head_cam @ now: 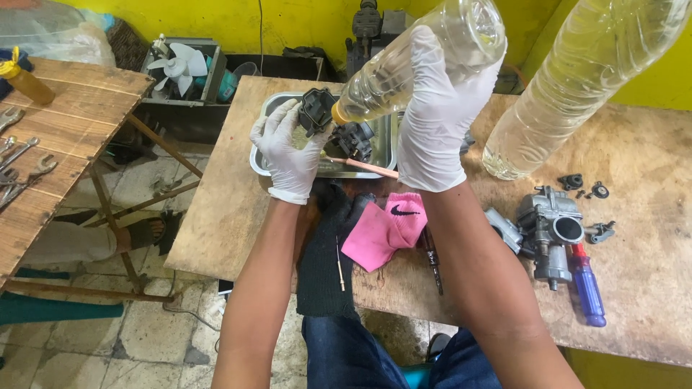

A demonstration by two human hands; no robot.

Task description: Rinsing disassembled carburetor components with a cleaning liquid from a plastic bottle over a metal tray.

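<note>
Two gloved hands work above a plywood table (238, 209) in a workshop with a yellow wall (238, 18) and a worn tiled floor (137, 338). Largest in view, a big clear plastic bottle (577, 79) of pale yellowish liquid leans in from the upper right, its lower end resting on the table well apart from the hands. Left of the table stands a slatted wooden bench (65, 122) with wrenches (18, 166) and a small yellow bottle (25, 79) on it.

The right hand (436, 115), in a white glove, is wrapped around a smaller clear bottle (425, 61) holding the same pale liquid, tipped so its yellow neck points down and to the left. That neck touches a dark metal part (317, 108), which the left hand (288, 148), also white-gloved, grips from the left side. Both sit just over a shallow steel tray (263, 155) at the table's far edge; another dark part (355, 140) and a thin rod (360, 167) lie in the tray.

Nearer the person lie a black cloth (324, 266) and a pink sock (386, 227). To the right rest a silver carburettor body (551, 230), a blue-handled screwdriver (587, 288) and small loose fittings (587, 187).
</note>
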